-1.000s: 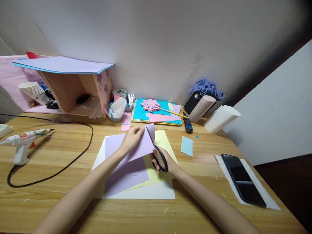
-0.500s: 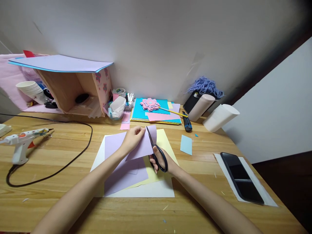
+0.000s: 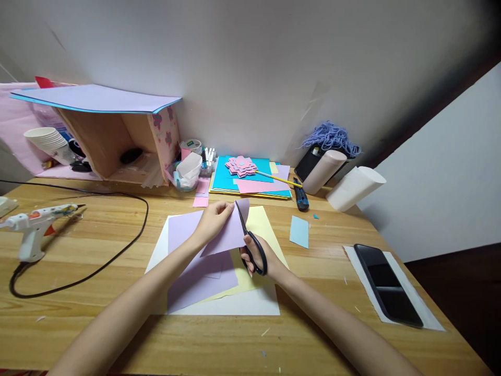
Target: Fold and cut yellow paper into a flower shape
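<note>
My left hand (image 3: 214, 220) pinches the top edge of a purple sheet of paper (image 3: 225, 238), tilted up above the table. My right hand (image 3: 263, 255) grips black-handled scissors (image 3: 256, 253) by the loops. Their blades lie across the sheet near its right side, the tips close to my left fingertips, and the strip to the right of them bends away. Under my hands lie a larger purple sheet (image 3: 188, 290), a yellow sheet (image 3: 260, 224) and a white sheet (image 3: 250, 305), overlapping on the wooden table.
At left lies a glue gun (image 3: 31, 235) with its looping black cord. Behind stand an open box (image 3: 164, 141) and a paper stack (image 3: 219, 180) bearing a pink paper flower (image 3: 241, 166). Rightward are a utility knife (image 3: 301, 196), a blue card (image 3: 299, 232) and a phone (image 3: 387, 284).
The strip right of the blades has folded over more and looks narrower. My right hand and the scissors have shifted slightly left; my left hand keeps its hold.
</note>
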`<state>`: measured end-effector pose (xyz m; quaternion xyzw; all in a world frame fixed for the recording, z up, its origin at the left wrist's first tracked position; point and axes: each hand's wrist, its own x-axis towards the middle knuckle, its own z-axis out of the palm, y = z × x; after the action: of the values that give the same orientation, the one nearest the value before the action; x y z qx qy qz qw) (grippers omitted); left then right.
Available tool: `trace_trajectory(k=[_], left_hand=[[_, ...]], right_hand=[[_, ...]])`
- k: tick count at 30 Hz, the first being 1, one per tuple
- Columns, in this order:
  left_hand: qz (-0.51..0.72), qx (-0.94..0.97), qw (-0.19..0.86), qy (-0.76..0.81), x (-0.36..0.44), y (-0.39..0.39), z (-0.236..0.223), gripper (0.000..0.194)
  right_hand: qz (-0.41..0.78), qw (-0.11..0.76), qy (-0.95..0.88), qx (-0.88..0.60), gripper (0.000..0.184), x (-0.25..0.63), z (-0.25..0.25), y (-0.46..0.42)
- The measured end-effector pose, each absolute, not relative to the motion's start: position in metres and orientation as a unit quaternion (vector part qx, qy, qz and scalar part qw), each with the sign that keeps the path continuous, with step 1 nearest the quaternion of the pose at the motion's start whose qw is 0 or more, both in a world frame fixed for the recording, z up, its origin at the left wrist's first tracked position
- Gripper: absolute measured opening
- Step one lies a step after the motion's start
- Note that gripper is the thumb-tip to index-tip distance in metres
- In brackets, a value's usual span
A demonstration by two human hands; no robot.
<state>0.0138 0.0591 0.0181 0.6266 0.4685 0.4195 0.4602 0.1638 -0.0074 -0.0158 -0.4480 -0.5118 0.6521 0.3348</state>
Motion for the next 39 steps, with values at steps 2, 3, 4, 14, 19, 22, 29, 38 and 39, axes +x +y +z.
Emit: trace_trajectory(k=[2, 3, 4, 14, 19, 22, 29, 38, 39], left_hand=[[0.419, 0.624, 0.460, 0.472, 0.014, 0.059, 0.019, 0.033], [0.419, 0.623, 0.460, 0.475, 0.014, 0.059, 0.019, 0.033], [0.418, 0.622, 0.459, 0.477, 0.014, 0.059, 0.019, 0.033], [0.418, 0.626, 0.453, 0.478, 0.015, 0.059, 0.019, 0.032], [0.419, 0.624, 0.460, 0.474, 0.015, 0.058, 0.020, 0.031], [0.416, 0.624, 0.461, 0.474, 0.015, 0.057, 0.021, 0.031], [0.414, 0.620, 0.465, 0.478, 0.016, 0.057, 0.023, 0.031], [0.415, 0.643, 0.384, 0.516, 0.012, 0.061, 0.014, 0.034], [0.413, 0.649, 0.371, 0.520, 0.011, 0.061, 0.013, 0.034]], right_hand=[[0.649, 0.334, -0.512, -0.453, 0.049, 0.164, -0.016, -0.007], [0.647, 0.334, -0.513, -0.455, 0.049, 0.165, -0.017, -0.007], [0.644, 0.333, -0.516, -0.455, 0.049, 0.165, -0.017, -0.007], [0.634, 0.323, -0.541, -0.448, 0.053, 0.164, -0.014, -0.007], [0.640, 0.334, -0.527, -0.448, 0.049, 0.165, -0.016, -0.008], [0.639, 0.336, -0.525, -0.451, 0.048, 0.166, -0.016, -0.008], [0.627, 0.344, -0.529, -0.456, 0.047, 0.167, -0.017, -0.008], [0.613, 0.404, -0.480, -0.480, 0.053, 0.182, -0.011, 0.004], [0.594, 0.404, -0.483, -0.500, 0.052, 0.190, -0.009, 0.006]])
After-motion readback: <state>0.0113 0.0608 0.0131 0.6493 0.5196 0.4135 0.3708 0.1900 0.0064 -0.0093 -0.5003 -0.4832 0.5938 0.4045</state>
